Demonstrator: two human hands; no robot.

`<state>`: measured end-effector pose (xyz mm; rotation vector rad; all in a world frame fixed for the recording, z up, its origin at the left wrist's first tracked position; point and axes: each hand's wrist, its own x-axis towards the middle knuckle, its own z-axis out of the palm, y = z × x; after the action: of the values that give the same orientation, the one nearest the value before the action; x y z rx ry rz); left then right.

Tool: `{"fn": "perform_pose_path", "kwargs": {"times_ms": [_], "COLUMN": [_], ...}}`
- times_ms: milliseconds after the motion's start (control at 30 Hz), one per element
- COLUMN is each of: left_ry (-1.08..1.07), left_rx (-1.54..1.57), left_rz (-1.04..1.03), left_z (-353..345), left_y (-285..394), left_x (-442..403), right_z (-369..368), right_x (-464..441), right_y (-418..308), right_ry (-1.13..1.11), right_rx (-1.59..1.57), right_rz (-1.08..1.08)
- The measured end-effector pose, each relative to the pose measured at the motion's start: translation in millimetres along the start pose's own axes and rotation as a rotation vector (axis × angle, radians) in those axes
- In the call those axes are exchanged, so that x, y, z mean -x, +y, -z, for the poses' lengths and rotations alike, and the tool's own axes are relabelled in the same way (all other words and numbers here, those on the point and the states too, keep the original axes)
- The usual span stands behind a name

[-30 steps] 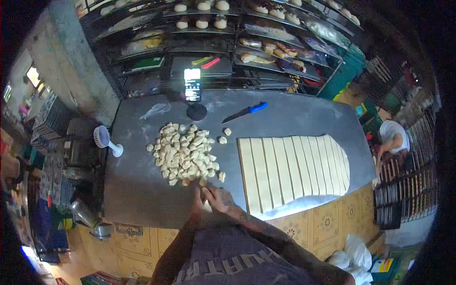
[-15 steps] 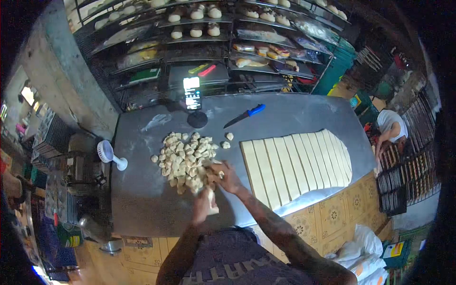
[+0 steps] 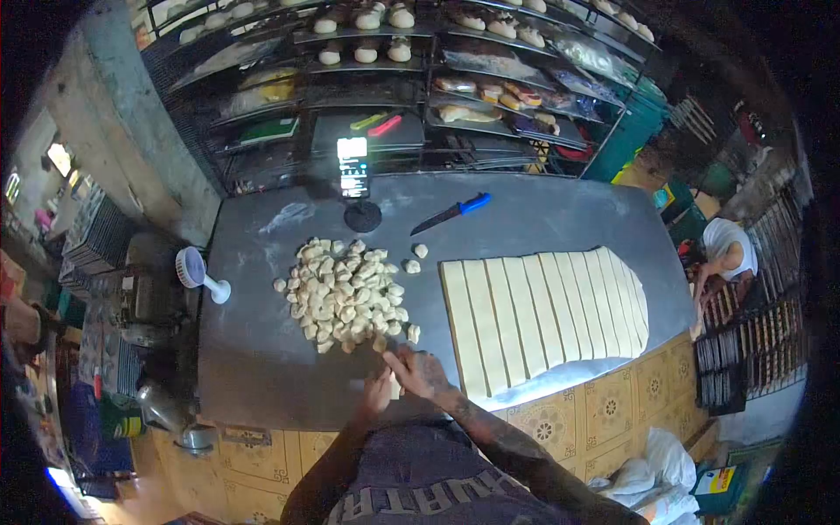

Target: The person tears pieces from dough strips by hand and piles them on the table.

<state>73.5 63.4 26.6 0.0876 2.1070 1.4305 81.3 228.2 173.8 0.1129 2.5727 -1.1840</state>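
Dough strip (image 3: 395,387), short and pale, is now between the two hands at the near edge of the table (image 3: 262,367). The left hand (image 3: 377,393) has its fingers closed around this strip, and one part of it shows beside the palm. The right hand (image 3: 422,374) has come back from the pile of dough pieces (image 3: 343,293), where it was reaching half a second before, and it is again beside the left hand. This means, as I judge, that both hands are again at the same strip, after one small piece was put to the pile.

The right hand is bent, with thumb and fingers pointing to the pile. A small dough piece (image 3: 379,344) is just beyond its fingertips, but I cannot tell whether they pinch it or only are near to it.

The pile lies directly ahead of the hands, and two loose pieces (image 3: 411,266) are apart from it, on its right side. Farther to the right is the flat dough sheet (image 3: 547,311), which is cut into long strips lying side by side. Behind the pile, a lit phone (image 3: 353,166) stands upright on the table, and a knife with blue handle (image 3: 475,203) lies to the right of it.
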Motion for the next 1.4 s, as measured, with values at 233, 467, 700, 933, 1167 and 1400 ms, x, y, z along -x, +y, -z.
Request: {"fn": "perform_pose_path", "kwargs": {"times_ms": [233, 467, 700, 933, 1167, 1400], "left_ry": [0.279, 0.081, 0.162, -0.232, 0.429, 0.520], "left_rx": [-0.394, -0.066, 0.263, 0.672, -0.313, -0.095], "left_rz": [-0.089, -0.002, -0.102, 0.105, -0.622, -0.344], "left_z": [-22.5, 13.0, 63.9, 53.6, -9.8, -28.2], "left_y": [67.2, 60.7, 93.7, 41.4, -3.7, 0.5], "left_x": [-1.7, -16.8, -6.8, -28.3, -19.9, -44.4], "right_z": [-10.1, -20.3, -11.7, -17.7, -4.0, -23.0], "right_x": [-32.3, -84.1, -48.4, -35.1, -20.7, -58.9], "right_y": [27.5, 45.3, -14.3, -4.2, 4.3, 22.8], "right_ry": [0.267, 0.311, 0.410, -0.074, 0.052, 0.103], "right_rx": [0.173, 0.186, -0.062, -0.227, -0.069, 0.129], "right_rz": [0.275, 0.146, 0.429, 0.231, 0.077, 0.252]}}
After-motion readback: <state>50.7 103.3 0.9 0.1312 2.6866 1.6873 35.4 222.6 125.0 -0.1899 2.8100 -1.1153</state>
